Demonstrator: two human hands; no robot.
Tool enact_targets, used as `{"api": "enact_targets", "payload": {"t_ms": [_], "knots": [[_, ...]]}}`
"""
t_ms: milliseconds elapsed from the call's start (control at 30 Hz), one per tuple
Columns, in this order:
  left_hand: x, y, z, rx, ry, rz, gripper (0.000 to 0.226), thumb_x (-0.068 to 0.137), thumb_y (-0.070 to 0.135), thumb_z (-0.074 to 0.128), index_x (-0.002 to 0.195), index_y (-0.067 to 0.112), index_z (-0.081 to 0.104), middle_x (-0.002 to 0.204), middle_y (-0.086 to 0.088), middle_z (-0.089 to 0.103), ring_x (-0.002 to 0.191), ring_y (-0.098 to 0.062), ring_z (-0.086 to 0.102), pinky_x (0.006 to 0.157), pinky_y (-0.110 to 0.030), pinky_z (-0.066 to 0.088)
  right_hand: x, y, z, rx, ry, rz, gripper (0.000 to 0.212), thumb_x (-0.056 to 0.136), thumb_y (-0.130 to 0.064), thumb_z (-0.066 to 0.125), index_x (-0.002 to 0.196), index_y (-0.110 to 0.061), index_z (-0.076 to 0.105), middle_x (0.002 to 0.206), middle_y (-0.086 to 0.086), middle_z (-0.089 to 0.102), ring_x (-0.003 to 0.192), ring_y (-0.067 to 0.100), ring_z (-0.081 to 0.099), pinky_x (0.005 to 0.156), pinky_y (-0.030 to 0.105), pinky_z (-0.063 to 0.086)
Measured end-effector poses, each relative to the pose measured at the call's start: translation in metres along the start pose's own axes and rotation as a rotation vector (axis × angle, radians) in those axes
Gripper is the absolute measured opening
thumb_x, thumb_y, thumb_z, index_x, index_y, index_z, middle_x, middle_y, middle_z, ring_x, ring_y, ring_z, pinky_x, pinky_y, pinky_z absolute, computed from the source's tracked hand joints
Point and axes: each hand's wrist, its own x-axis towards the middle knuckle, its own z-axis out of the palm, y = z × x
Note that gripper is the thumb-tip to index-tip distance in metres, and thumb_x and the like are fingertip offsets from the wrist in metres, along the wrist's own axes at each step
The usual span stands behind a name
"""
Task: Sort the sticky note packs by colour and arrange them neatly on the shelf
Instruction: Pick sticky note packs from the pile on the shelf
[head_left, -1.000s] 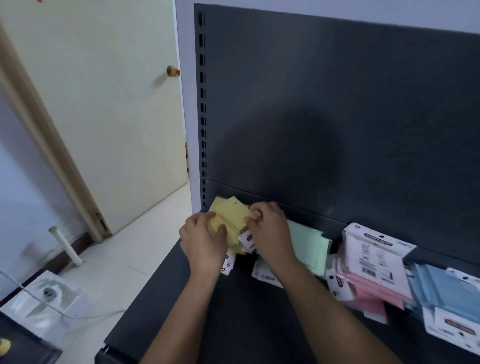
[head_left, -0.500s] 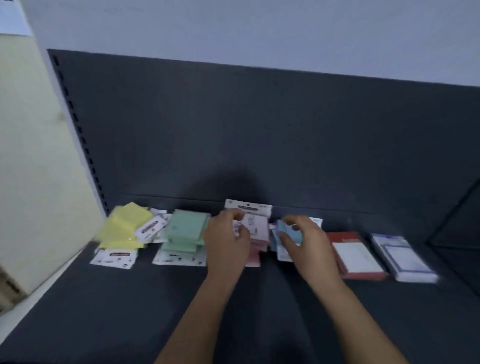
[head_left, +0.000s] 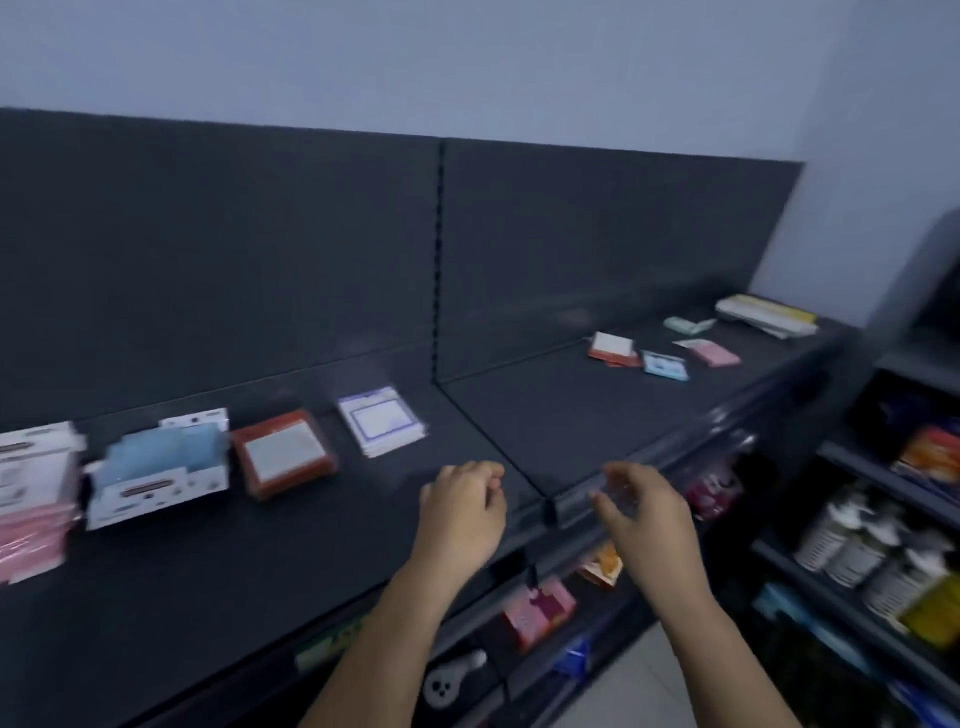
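On the dark shelf, sorted stacks stand at the left: pink packs, blue packs, a red pack and a purple-bordered pack. Farther right lie loose packs: a red one, a blue one, a pink one and a green one. My left hand and my right hand hover above the shelf's front edge, fingers loosely curled, holding nothing. The frame is blurred by motion.
A flat stack of long white and yellow items lies at the shelf's far right end. Lower shelves hold coloured packets. A side rack at the right carries bottles and boxes.
My view has swung right along the shelf. Both hands left the pink and blue stacks and moved right, holding nothing. The yellow and green stacks are out of view.
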Motion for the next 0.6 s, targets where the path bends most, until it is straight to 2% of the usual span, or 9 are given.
{"api": "enact_targets", "payload": {"t_ms": [167, 333, 500, 600], "knots": [[0.026, 0.046, 0.054, 0.089, -0.089, 0.094, 0.036, 0.096, 0.022, 0.042, 0.132, 0.022, 0.048, 0.126, 0.010, 0.055, 0.120, -0.013, 0.043, 0.103, -0.030, 0.030, 0.003, 0.059, -0.049, -0.049, 0.116, 0.124, 0.031, 0.085, -0.021, 0.066, 0.114, -0.013, 0.061, 0.102, -0.002, 0.061, 0.092, 0.013, 0.058, 0.082, 0.026, 0.045], [0.064, 0.071, 0.093, 0.271, -0.114, 0.205, 0.041, 0.097, 0.030, 0.041, 0.137, 0.023, 0.041, 0.132, 0.010, 0.049, 0.124, -0.012, 0.039, 0.106, -0.028, 0.024, 0.023, 0.099, -0.065, -0.101, 0.124, 0.163, 0.033, 0.088, -0.024, 0.062, 0.119, -0.019, 0.057, 0.104, -0.009, 0.055, 0.091, 0.005, 0.052, 0.079, 0.018, 0.038], [0.125, 0.082, 0.129, 0.269, -0.167, 0.231, 0.041, 0.096, 0.032, 0.043, 0.136, 0.024, 0.043, 0.136, 0.011, 0.047, 0.126, -0.011, 0.037, 0.108, -0.029, 0.021, 0.076, 0.138, -0.065, -0.108, 0.132, 0.192, 0.030, 0.089, -0.024, 0.061, 0.118, -0.018, 0.058, 0.101, -0.009, 0.056, 0.080, 0.003, 0.052, 0.074, 0.017, 0.038], [0.174, 0.085, 0.144, 0.251, -0.193, 0.216, 0.039, 0.095, 0.033, 0.045, 0.134, 0.025, 0.044, 0.135, 0.012, 0.047, 0.125, -0.011, 0.039, 0.108, -0.029, 0.022, 0.125, 0.156, -0.060, -0.114, 0.135, 0.197, 0.031, 0.088, -0.021, 0.061, 0.118, -0.014, 0.059, 0.102, -0.006, 0.057, 0.092, 0.009, 0.055, 0.079, 0.017, 0.037]]}}
